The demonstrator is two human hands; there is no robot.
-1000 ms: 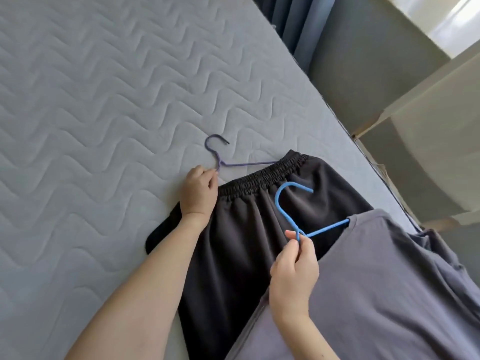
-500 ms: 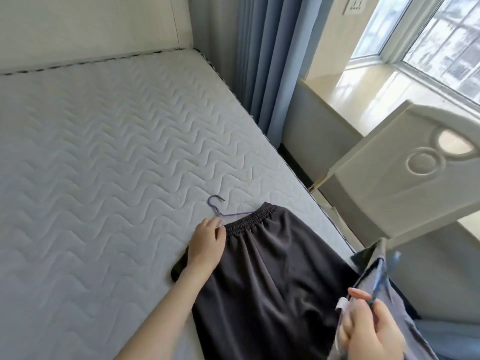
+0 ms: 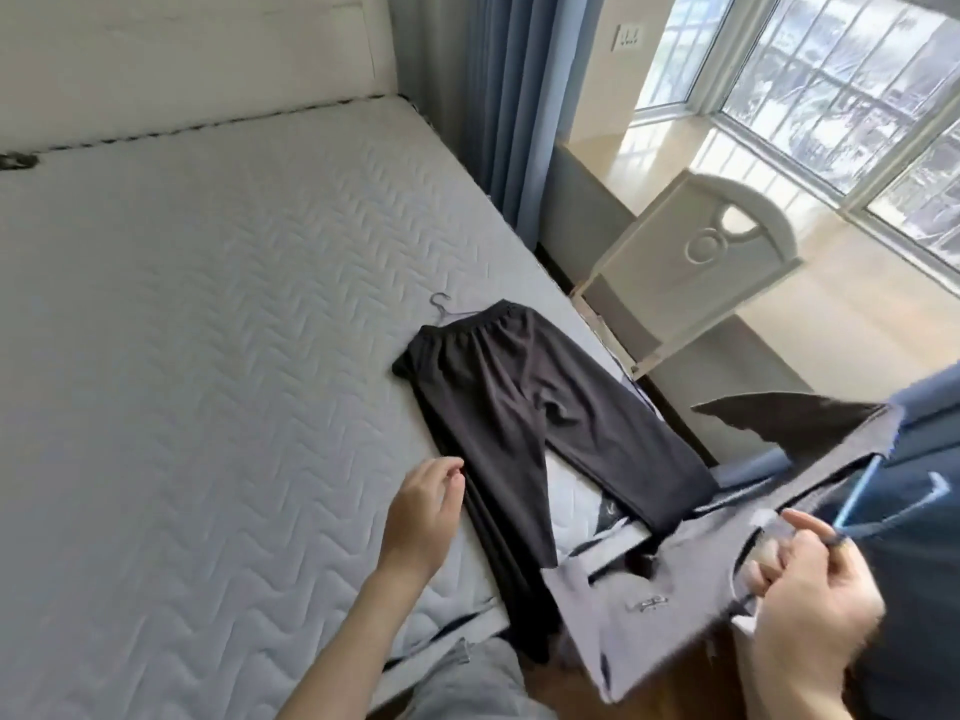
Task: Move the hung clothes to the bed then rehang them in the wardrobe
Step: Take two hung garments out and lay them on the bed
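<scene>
Black trousers (image 3: 524, 407) lie flat on the grey quilted mattress (image 3: 208, 330), waistband toward the headboard, legs reaching over the bed's foot edge. A purple hanger (image 3: 442, 307) pokes out from under the waistband. My left hand (image 3: 423, 511) hovers just left of the trouser legs, fingers loosely curled, holding nothing. At the lower right my right hand (image 3: 810, 605) grips a grey shirt (image 3: 654, 615) and its blue hanger (image 3: 857, 498), lifted off the bed and blurred.
Blue curtains (image 3: 509, 106) hang beside the bed's right side. A white carved board (image 3: 696, 272) leans in the gap between the bed and the window ledge (image 3: 779, 163). Dark blue fabric (image 3: 924, 537) fills the right edge. Wooden floor (image 3: 675, 688) shows below the shirt.
My left hand let go of the trousers' waistband and drew back toward me. My right hand lifted the grey shirt and blue hanger off the bed to the right. The view pulled back.
</scene>
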